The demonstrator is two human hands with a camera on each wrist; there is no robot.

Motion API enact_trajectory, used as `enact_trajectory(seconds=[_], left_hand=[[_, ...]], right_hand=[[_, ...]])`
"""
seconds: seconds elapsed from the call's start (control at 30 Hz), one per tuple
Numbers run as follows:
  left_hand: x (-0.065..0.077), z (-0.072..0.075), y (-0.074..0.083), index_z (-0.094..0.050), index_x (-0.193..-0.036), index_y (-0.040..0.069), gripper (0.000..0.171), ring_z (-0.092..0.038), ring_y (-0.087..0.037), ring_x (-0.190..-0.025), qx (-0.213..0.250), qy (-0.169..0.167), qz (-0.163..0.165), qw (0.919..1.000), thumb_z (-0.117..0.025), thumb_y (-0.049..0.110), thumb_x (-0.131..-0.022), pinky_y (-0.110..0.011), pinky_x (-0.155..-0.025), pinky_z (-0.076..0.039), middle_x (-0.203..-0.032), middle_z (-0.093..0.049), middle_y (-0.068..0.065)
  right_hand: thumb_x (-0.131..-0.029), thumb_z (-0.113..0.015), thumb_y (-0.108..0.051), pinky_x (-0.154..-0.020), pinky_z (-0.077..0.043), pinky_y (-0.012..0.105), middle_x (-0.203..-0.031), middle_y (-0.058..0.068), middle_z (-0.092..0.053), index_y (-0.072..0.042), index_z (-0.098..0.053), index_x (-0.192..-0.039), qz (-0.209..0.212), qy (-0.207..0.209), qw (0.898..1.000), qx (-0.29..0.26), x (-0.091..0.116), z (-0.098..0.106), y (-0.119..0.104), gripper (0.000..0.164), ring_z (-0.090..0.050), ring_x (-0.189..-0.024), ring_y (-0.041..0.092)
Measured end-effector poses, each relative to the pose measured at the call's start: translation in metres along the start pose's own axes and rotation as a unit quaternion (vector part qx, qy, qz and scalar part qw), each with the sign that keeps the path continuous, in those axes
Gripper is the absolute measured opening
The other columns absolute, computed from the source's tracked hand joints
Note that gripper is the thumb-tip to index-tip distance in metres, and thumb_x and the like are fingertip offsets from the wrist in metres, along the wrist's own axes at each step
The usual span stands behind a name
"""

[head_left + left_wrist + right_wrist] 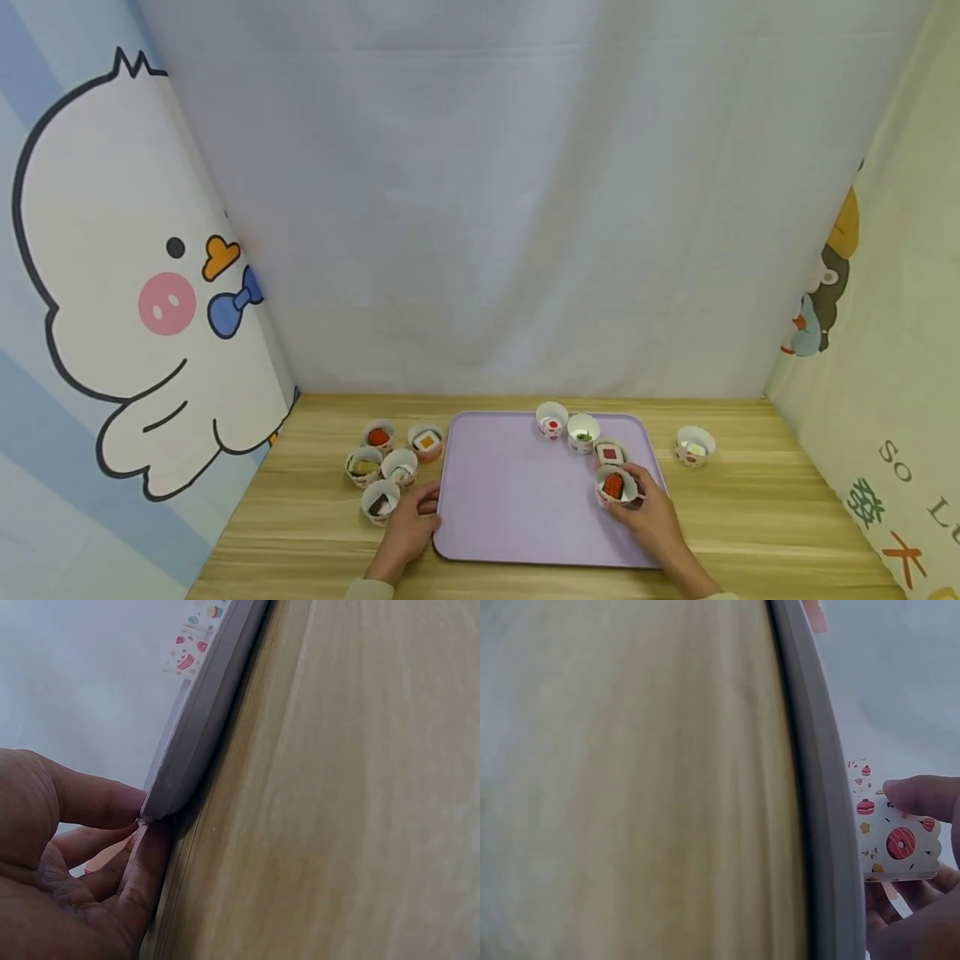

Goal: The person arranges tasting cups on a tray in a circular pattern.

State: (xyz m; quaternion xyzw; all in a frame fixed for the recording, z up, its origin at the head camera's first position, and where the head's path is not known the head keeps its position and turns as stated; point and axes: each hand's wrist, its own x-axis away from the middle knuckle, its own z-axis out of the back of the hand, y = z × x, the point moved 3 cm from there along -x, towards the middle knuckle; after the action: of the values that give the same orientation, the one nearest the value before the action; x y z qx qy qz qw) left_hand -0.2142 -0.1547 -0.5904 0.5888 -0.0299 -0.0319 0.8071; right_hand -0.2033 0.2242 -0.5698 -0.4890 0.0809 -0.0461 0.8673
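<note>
My right hand grips a white paper cup printed with donuts and cupcakes, with an orange-red topped piece inside. It is over the right side of a lilac tray; the cup's base is hidden from above. At the tray's left edge, my left hand pinches the rim between thumb and fingers. Behind the held cup, a cup with a red-square piece, a cup with green bits and a cup with a red-centred piece stand in a row on the tray.
Left of the tray, several filled paper cups stand grouped on the wooden table, one close to my left hand. Another cup is right of the tray. A pale curtain closes off the back; printed cloths hang at both sides.
</note>
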Motion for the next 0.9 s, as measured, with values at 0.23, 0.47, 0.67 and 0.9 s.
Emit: enact_trajectory(seconds=[0.23,0.47,0.67,0.9], left_hand=[[0.0003,-0.0004,-0.0019,-0.051,-0.131,-0.015,0.058,-0.066,-0.036,-0.103,0.000,0.000,-0.002,1.0000,-0.058,-0.014,-0.073,-0.019,-0.074,-0.053,-0.119,-0.062,-0.030],[0.0020,0.0011,0.0027,-0.051,-0.131,-0.015,0.057,-0.067,-0.035,-0.102,0.000,0.004,-0.007,1.0000,-0.059,-0.012,-0.074,-0.020,-0.074,-0.053,-0.119,-0.062,-0.029],[0.0013,0.0011,0.0025,-0.051,-0.131,-0.016,0.057,-0.067,-0.036,-0.103,-0.004,0.002,-0.009,1.0000,-0.059,-0.013,-0.074,-0.022,-0.075,-0.054,-0.120,-0.062,-0.030],[0.0007,0.0012,0.0006,-0.050,-0.131,-0.016,0.057,-0.066,-0.037,-0.103,-0.006,0.002,-0.008,0.9999,-0.059,-0.013,-0.074,-0.019,-0.074,-0.052,-0.120,-0.062,-0.030]], right_hand=[[-0.073,-0.081,-0.007,-0.067,-0.047,0.021,-0.119,0.024,-0.066,-0.006,-0.053,-0.134,-0.030,-0.018,0.999,0.025,-0.0003,-0.0035,0.0002,0.067,-0.059,-0.078,0.012],[-0.073,-0.079,-0.004,-0.067,-0.047,0.020,-0.116,0.022,-0.067,-0.007,-0.052,-0.133,-0.033,-0.025,0.999,0.019,-0.0016,-0.0074,-0.0023,0.066,-0.059,-0.079,0.013],[-0.071,-0.080,-0.001,-0.072,-0.048,0.018,-0.116,0.023,-0.067,-0.002,-0.053,-0.130,-0.016,-0.012,1.000,0.012,-0.0025,-0.0097,-0.0020,0.065,-0.062,-0.095,0.021],[-0.072,-0.082,-0.001,-0.080,-0.052,0.024,-0.123,0.026,-0.063,0.000,-0.051,-0.132,-0.018,-0.020,1.000,-0.001,0.0011,-0.0065,-0.0062,0.067,-0.062,-0.110,0.033]])
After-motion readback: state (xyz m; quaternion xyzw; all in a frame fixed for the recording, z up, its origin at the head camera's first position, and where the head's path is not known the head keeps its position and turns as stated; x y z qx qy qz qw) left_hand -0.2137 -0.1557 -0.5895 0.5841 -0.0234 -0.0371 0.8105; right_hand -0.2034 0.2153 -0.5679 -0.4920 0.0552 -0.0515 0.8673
